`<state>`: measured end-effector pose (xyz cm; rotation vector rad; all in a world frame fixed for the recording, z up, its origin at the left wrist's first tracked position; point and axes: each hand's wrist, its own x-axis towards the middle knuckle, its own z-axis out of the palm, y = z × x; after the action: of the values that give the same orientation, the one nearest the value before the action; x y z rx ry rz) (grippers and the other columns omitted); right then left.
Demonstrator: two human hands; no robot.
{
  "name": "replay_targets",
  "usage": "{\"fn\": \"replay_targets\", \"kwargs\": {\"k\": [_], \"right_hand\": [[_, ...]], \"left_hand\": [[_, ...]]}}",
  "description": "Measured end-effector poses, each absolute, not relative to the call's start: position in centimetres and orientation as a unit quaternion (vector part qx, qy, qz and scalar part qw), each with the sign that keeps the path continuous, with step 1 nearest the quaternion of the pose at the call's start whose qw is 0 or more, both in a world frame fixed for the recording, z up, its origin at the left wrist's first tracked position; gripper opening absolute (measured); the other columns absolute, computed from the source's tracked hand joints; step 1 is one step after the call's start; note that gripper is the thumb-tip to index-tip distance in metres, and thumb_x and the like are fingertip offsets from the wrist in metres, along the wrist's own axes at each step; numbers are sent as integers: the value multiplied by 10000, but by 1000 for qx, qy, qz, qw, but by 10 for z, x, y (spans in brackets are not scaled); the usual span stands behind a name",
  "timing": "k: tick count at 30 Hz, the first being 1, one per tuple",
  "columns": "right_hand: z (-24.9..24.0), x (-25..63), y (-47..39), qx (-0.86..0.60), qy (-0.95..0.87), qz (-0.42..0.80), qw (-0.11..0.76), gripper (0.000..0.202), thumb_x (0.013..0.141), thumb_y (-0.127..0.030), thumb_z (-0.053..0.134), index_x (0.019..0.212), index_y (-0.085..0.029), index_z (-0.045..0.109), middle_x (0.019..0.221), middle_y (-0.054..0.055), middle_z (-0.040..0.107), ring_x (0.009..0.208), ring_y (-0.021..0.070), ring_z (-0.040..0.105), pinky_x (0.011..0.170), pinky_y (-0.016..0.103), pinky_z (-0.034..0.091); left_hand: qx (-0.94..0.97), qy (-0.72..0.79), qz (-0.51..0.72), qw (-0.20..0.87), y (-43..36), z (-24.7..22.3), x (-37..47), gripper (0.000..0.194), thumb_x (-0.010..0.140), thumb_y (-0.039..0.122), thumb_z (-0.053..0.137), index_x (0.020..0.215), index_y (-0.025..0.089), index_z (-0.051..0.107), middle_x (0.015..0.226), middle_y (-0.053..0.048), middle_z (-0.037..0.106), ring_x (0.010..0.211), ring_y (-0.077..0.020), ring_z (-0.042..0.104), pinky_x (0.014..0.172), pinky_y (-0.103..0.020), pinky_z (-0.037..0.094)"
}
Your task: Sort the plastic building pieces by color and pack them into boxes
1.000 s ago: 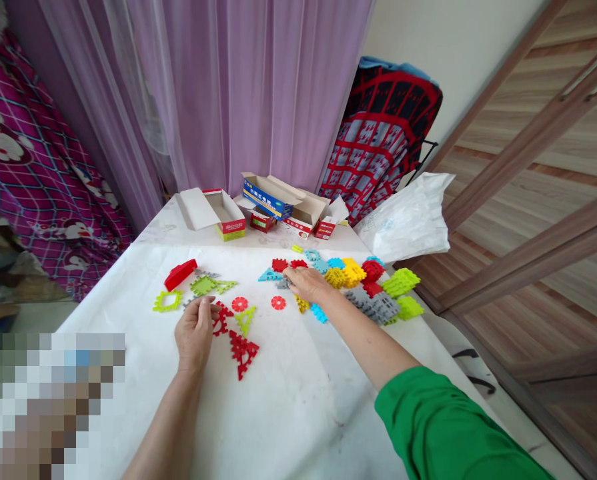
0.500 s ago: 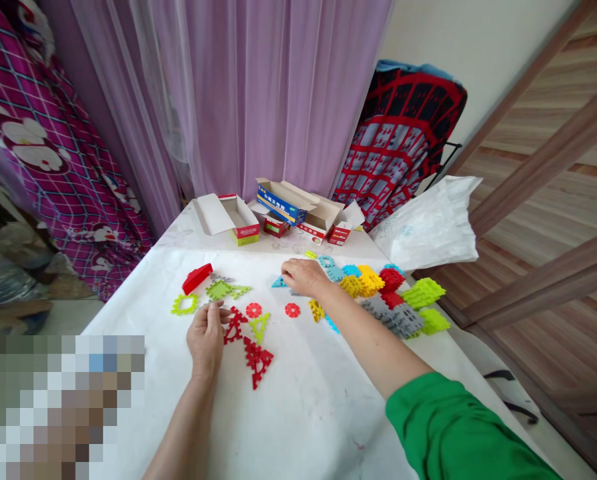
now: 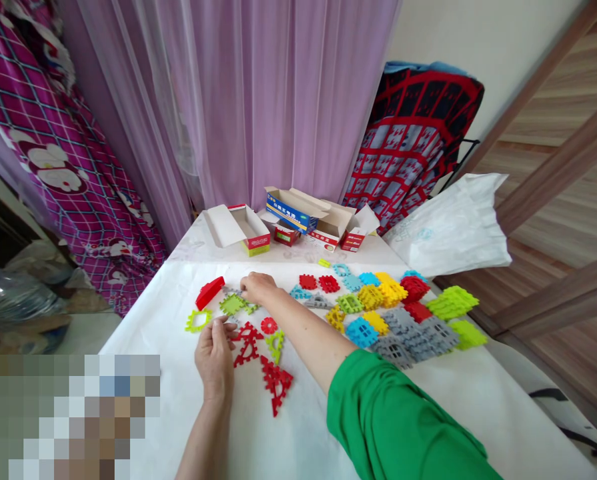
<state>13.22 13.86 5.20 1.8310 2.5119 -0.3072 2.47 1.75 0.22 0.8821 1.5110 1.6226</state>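
My right hand (image 3: 259,288) reaches over the left group of plastic building pieces, fingers bent down and together. Its fingertips are beside a grey piece (image 3: 232,291) and a lime green square piece (image 3: 233,305); anything in them is hidden. My left hand (image 3: 215,350) is closed, with thumb and fingers pressed together just left of the red triangular pieces (image 3: 248,345). What it pinches, if anything, I cannot make out. Near it lie a lime square frame (image 3: 198,321), a red block (image 3: 210,292), a red disc (image 3: 269,325) and a lime triangle (image 3: 275,347).
Sorted stacks of yellow (image 3: 391,291), grey (image 3: 403,333), blue (image 3: 361,332) and lime (image 3: 453,303) pieces lie on the right. Open cardboard boxes (image 3: 255,240) line the back of the white-covered table (image 3: 298,427). A white bag (image 3: 453,227) stands at the far right corner.
My right hand has moved left, from a blue triangular piece to the grey and lime pieces. My left hand stays by the red triangles. The whole view has shifted slightly.
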Motion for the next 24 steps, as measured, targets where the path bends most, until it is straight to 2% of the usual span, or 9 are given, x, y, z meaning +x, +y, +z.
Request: {"fn": "replay_targets", "kwargs": {"k": [6, 10, 14, 17, 20, 24], "right_hand": [[56, 153, 132, 607, 790, -80, 14, 275, 876, -293, 562, 1094, -215, 710, 1207, 90, 675, 1118, 204, 631, 890, 282, 473], [68, 190, 117, 634, 771, -59, 13, 283, 883, -295, 528, 1091, -218, 703, 1186, 91, 681, 1098, 217, 635, 871, 302, 472], [80, 213, 74, 685, 727, -32, 18, 256, 876, -321, 530, 1007, -213, 721, 1116, 99, 709, 1027, 241, 656, 799, 317, 471], [77, 213, 30, 692, 721, -35, 4, 252, 903, -354, 515, 910, -221, 729, 1034, 87, 733, 959, 225, 666, 754, 295, 448], [68, 214, -1, 644, 758, -102, -24, 302, 944, -404, 493, 821, -246, 720, 941, 33, 741, 905, 182, 660, 725, 257, 419], [62, 231, -8, 664, 739, -102, -50, 255, 961, -310, 480, 896, -233, 715, 988, 32, 723, 926, 163, 645, 773, 246, 414]], "left_hand": [[346, 589, 629, 371, 18, 0, 25, 510, 778, 658, 550, 889, 172, 656, 712, -32, 679, 548, -123, 578, 467, -236, 436], [350, 586, 628, 373, 17, 0, 26, 502, 781, 651, 548, 879, 172, 665, 703, -34, 680, 551, -130, 592, 462, -236, 436], [355, 581, 629, 376, 16, 2, 28, 481, 785, 632, 553, 872, 172, 664, 696, -32, 679, 551, -129, 592, 461, -232, 435], [360, 578, 627, 377, 15, 4, 28, 456, 791, 610, 549, 875, 175, 660, 700, -33, 683, 565, -135, 606, 468, -233, 437], [365, 578, 625, 377, 15, 4, 28, 442, 794, 595, 539, 871, 175, 655, 700, -33, 686, 567, -138, 615, 473, -235, 438], [367, 578, 623, 379, 14, 4, 27, 445, 791, 593, 533, 872, 172, 652, 698, -32, 688, 553, -134, 609, 477, -238, 440]]}}
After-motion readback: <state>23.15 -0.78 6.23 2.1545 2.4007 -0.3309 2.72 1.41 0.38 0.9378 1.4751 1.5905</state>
